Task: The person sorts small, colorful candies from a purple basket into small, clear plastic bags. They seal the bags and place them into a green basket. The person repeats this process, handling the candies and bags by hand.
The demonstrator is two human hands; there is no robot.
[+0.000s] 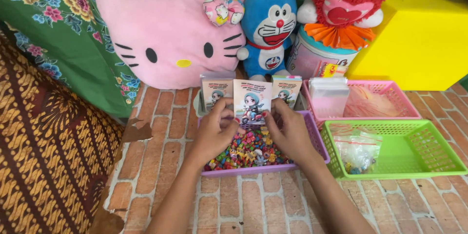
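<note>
Fingers [229, 109] of both hands pinch a small printed card [252, 101] upright. It stands above the purple tray [319, 147] of colourful beads [251, 150] on the brick-patterned floor [253, 200].

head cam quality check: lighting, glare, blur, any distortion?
Head view: even, soft daylight, shadows faint under both forearms; no glare, though the yellow box is very saturated. Left hand, right hand and the card they hold are slightly soft; the beads in the purple tray smear together. Mild wide-angle bowing at the edges.

Three plush toys [170, 29], three baskets [399, 166], three printed cards [252, 100], two hands [217, 131].
</note>
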